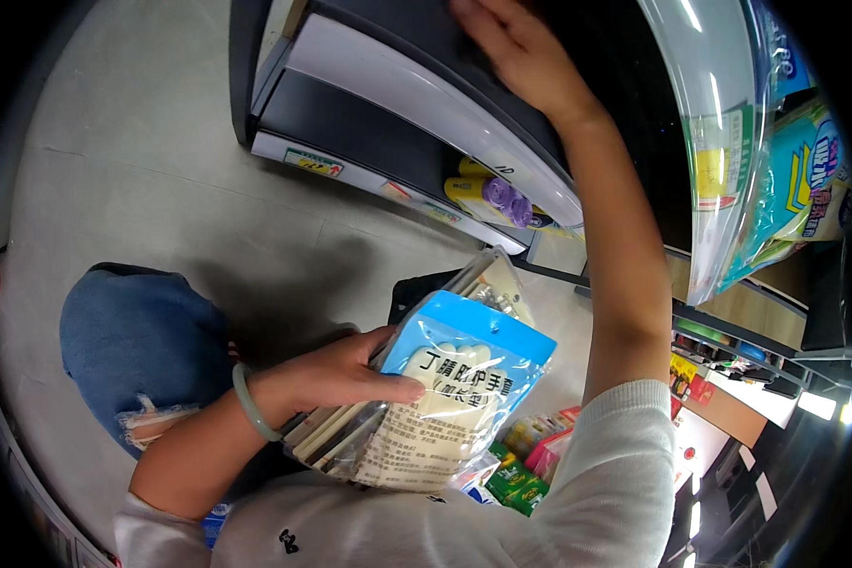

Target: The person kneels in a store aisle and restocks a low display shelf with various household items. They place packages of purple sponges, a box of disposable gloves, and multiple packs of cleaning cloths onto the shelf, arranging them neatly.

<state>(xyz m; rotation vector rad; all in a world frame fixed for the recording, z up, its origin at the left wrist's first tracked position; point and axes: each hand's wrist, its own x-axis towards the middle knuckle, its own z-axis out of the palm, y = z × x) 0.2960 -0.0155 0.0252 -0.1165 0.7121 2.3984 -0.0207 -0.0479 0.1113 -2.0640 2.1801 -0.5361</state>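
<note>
My left hand (pixel 341 376) grips a stack of packaged goods against my body. On top of the stack lies a clear plastic pack of protective gloves (pixel 461 397) with a blue header and printed writing. Under it, further flat packs (pixel 326 440) show at their edges. My right hand (pixel 518 57) reaches over a dark shelf board (pixel 412 42) at the top of the view. Its fingertips are blurred at the picture's edge, and nothing is seen held in it.
A lower dark shelf (pixel 355 121) with price tags bears yellow packs with purple rolls (pixel 508 199). Bagged goods in teal packaging (pixel 788 184) hang or stand at the right. My knee in torn jeans (pixel 142 341) is at the left. Green boxes (pixel 515 479) lie below the stack.
</note>
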